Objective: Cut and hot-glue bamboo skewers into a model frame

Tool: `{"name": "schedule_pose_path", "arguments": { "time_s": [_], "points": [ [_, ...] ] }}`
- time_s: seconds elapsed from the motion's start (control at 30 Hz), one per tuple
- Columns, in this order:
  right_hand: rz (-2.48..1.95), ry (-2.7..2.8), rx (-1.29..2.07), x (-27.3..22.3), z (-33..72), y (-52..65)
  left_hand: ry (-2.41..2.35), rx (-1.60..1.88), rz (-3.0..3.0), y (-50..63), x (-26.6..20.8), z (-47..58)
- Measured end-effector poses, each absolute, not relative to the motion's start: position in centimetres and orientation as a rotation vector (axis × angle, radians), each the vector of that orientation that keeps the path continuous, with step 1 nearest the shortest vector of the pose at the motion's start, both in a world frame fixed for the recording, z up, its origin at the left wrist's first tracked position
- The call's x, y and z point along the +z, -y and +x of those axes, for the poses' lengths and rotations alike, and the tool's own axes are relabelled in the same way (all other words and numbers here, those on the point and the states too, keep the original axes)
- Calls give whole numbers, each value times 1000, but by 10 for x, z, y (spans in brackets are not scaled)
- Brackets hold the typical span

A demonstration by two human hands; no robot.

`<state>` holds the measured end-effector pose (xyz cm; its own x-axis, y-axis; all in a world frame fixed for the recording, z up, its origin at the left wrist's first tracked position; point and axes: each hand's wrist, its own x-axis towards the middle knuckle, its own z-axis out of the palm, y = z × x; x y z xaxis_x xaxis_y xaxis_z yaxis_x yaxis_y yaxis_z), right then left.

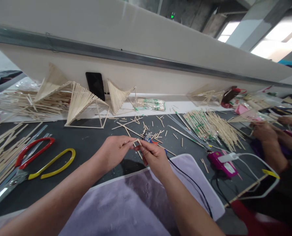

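My left hand point(112, 151) and my right hand point(157, 160) meet above the dark table. Between their fingertips they pinch thin wooden sticks point(137, 141) that come together at an angle; whether these are joined is too small to tell. Part of the sticks is hidden by my fingers. Just behind my right hand lies a blue and orange tool point(148, 137), mostly covered, that looks like a glue gun. Short cut stick pieces point(157, 134) and a few longer sticks are scattered beyond my hands.
Big scissors point(20, 172) with red and yellow handles lie at left beside loose sticks point(3, 147). Stick frames point(80, 101) and a black phone point(95, 86) stand by the white wall. At right are wrapped stick bundles point(201, 126), a magenta power strip point(222, 164) and another person's hands point(266, 134).
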<state>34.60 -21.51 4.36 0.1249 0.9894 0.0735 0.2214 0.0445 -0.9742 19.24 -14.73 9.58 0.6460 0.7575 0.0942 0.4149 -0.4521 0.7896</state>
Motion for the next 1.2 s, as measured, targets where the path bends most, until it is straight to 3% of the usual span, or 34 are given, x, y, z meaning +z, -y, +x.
{"name": "schedule_pose_path", "arguments": {
  "time_s": [1.2],
  "points": [
    [-1408, 1291, 970, 37, 344, 213, -948, 461, 2186, 142, 93, 192]
  ]
}}
